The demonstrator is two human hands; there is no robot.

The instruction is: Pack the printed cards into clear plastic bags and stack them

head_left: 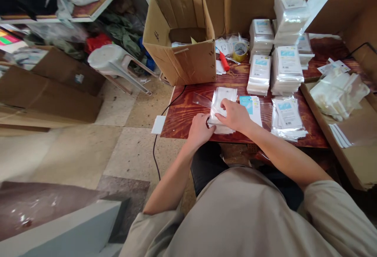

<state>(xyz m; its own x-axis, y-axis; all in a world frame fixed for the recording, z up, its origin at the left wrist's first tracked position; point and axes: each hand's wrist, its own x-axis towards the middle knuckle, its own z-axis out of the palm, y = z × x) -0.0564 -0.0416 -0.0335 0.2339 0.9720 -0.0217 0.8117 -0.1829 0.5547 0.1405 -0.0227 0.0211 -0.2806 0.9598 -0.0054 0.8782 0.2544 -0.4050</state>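
A pile of clear plastic sleeves [224, 93] lies near the table's front edge, beneath both my hands. My left hand [201, 129] is closed at the pile's near left corner, thumb and fingers pinching a sleeve's edge. My right hand [235, 114] rests over the pile with its fingers bent down onto the top sleeve. A clear flap [202, 100] sticks out to the left. Right of my right hand, printed blue-and-white cards [253, 107] are fanned out, partly covered by my forearm. Farther right, filled card packets [288, 114] lie in a loose heap.
Tall stacks of packets [287, 62] stand at the back right. An open cardboard box [191, 62] is at the back left, beside yellow tape [240, 51] and a red-handled tool [224, 61]. A shallow carton [361, 147] holds plastic bags at right. A white stool [107, 57] stands left.
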